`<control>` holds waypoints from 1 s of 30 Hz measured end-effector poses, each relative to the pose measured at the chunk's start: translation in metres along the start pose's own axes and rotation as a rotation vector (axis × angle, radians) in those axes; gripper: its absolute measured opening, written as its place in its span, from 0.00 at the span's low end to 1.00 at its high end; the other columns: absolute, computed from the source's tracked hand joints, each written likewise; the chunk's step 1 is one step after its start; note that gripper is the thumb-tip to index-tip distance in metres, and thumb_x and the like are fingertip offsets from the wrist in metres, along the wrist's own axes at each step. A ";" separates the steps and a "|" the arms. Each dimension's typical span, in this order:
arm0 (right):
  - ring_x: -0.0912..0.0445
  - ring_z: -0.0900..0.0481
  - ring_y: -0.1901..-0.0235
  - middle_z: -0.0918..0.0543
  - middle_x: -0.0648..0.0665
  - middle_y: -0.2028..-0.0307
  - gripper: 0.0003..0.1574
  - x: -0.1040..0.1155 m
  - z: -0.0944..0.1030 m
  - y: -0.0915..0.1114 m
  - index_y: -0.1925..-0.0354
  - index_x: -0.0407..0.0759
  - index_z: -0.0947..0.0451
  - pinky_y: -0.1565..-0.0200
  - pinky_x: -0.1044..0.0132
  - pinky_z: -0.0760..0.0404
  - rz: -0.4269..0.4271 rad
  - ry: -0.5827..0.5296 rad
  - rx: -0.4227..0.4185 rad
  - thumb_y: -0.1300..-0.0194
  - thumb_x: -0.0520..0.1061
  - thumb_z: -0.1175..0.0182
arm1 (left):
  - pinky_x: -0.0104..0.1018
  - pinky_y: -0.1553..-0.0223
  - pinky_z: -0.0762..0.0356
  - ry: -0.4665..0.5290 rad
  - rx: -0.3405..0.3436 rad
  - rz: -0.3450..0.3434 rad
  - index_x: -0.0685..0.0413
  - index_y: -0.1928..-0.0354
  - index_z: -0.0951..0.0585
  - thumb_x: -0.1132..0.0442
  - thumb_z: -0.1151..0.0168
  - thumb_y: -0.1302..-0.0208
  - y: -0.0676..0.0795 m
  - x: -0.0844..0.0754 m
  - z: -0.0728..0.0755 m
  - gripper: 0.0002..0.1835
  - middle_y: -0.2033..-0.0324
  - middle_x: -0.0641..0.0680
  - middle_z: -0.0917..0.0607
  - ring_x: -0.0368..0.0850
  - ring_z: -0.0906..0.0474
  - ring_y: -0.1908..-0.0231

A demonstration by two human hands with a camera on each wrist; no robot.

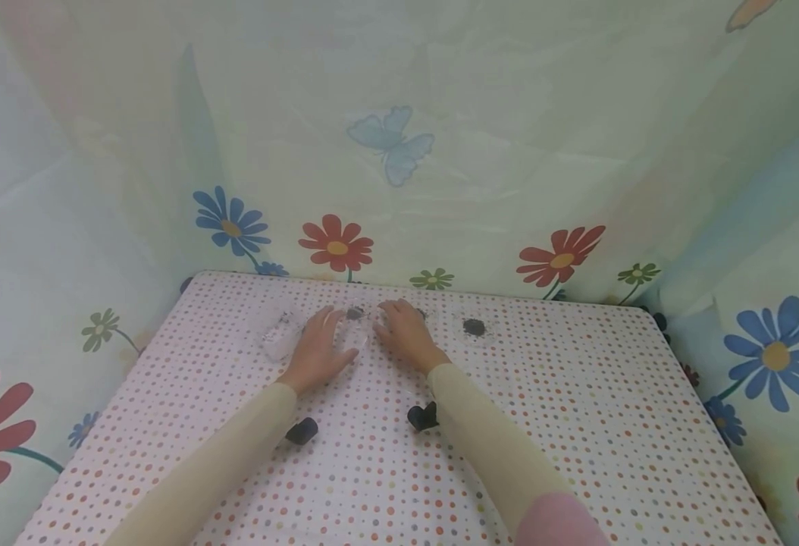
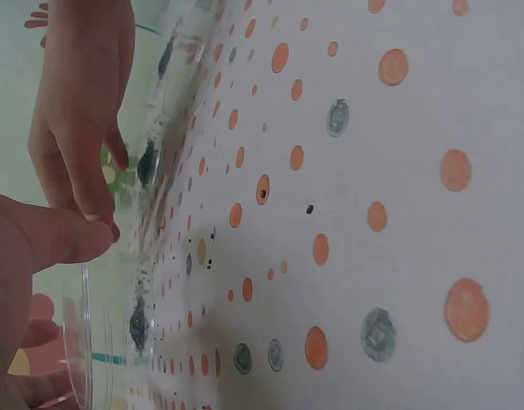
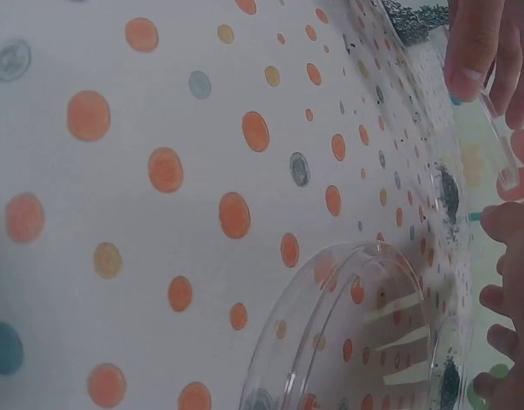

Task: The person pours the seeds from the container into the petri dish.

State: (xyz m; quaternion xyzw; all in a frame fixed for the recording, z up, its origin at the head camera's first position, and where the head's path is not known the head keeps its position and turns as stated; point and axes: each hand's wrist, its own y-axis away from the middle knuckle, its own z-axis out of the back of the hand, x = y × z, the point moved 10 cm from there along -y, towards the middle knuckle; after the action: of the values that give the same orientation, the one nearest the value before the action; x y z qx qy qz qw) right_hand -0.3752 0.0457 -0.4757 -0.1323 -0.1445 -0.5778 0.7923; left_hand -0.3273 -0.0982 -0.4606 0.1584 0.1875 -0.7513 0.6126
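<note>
My left hand (image 1: 319, 350) pinches a clear round dish lid (image 2: 85, 342) between thumb and fingers, its rim tilted up on edge in the left wrist view. Just behind it, a small heap of black granules (image 1: 355, 312) sits in a clear shallow dish. The right hand (image 1: 406, 335) is close by on the right, fingers loosely bent and apart over the dishes, with nothing seen in its grasp. Under the right wrist, another clear round lid (image 3: 356, 299) lies on the tablecloth. The right hand partly hides a second dark heap (image 1: 422, 313).
To the right stands a clear dish with a black heap (image 1: 474, 327); to the left, another clear dish (image 1: 278, 335) has scattered dark grains. Loose black specks (image 2: 309, 209) dot the spotted tablecloth (image 1: 372, 485). A flowered curtain (image 1: 481, 174) rises behind the table.
</note>
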 end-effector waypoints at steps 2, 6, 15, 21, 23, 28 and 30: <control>0.47 0.37 0.30 0.30 0.42 0.33 0.31 0.001 0.000 -0.001 0.33 0.45 0.35 0.28 0.50 0.38 0.005 0.004 -0.005 0.28 0.55 0.48 | 0.55 0.28 0.43 0.002 -0.004 0.001 0.52 0.29 0.39 0.49 0.34 0.41 -0.001 0.000 0.001 0.40 0.27 0.61 0.43 0.59 0.46 0.27; 0.48 0.37 0.30 0.30 0.41 0.33 0.32 0.002 -0.002 -0.004 0.32 0.44 0.35 0.28 0.50 0.38 0.010 0.030 -0.005 0.28 0.56 0.48 | 0.55 0.28 0.43 0.022 0.000 0.019 0.52 0.29 0.40 0.49 0.35 0.39 -0.004 0.001 0.000 0.40 0.27 0.60 0.43 0.58 0.47 0.26; 0.45 0.39 0.29 0.30 0.40 0.33 0.31 0.006 -0.002 -0.006 0.32 0.42 0.35 0.27 0.47 0.42 0.017 0.037 -0.011 0.28 0.53 0.48 | 0.56 0.27 0.47 0.058 0.006 0.048 0.50 0.27 0.43 0.46 0.37 0.38 -0.011 0.007 -0.007 0.41 0.25 0.58 0.46 0.56 0.52 0.25; 0.45 0.44 0.27 0.33 0.41 0.31 0.31 0.006 -0.007 -0.006 0.31 0.43 0.37 0.26 0.46 0.46 -0.024 0.020 0.024 0.27 0.52 0.52 | 0.57 0.27 0.47 0.078 -0.009 0.069 0.50 0.27 0.43 0.45 0.38 0.38 -0.015 0.005 -0.008 0.42 0.26 0.58 0.45 0.56 0.51 0.25; 0.45 0.45 0.26 0.34 0.41 0.30 0.32 0.006 -0.009 -0.007 0.30 0.43 0.38 0.26 0.45 0.48 -0.033 0.012 0.029 0.27 0.52 0.53 | 0.57 0.27 0.46 0.069 -0.014 0.072 0.51 0.27 0.43 0.44 0.39 0.37 -0.017 0.004 -0.008 0.42 0.26 0.59 0.45 0.57 0.51 0.25; 0.45 0.47 0.25 0.35 0.41 0.29 0.33 0.005 -0.012 -0.009 0.29 0.43 0.40 0.26 0.43 0.49 -0.041 0.032 0.034 0.27 0.52 0.54 | 0.56 0.27 0.47 0.057 -0.010 0.088 0.53 0.27 0.43 0.43 0.40 0.36 -0.020 0.002 -0.009 0.42 0.26 0.60 0.44 0.56 0.51 0.25; 0.45 0.48 0.25 0.35 0.41 0.29 0.33 0.005 -0.014 -0.010 0.29 0.43 0.41 0.26 0.42 0.50 -0.041 0.042 0.038 0.27 0.53 0.54 | 0.56 0.27 0.47 0.064 -0.006 0.096 0.53 0.27 0.44 0.43 0.40 0.36 -0.021 0.002 -0.010 0.42 0.26 0.59 0.45 0.56 0.52 0.25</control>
State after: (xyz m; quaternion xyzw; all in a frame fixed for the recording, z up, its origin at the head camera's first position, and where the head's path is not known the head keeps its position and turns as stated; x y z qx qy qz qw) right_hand -0.3820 0.0335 -0.4863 -0.1018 -0.1413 -0.5936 0.7857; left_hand -0.3485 -0.0914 -0.4685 0.1894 0.2015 -0.7149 0.6423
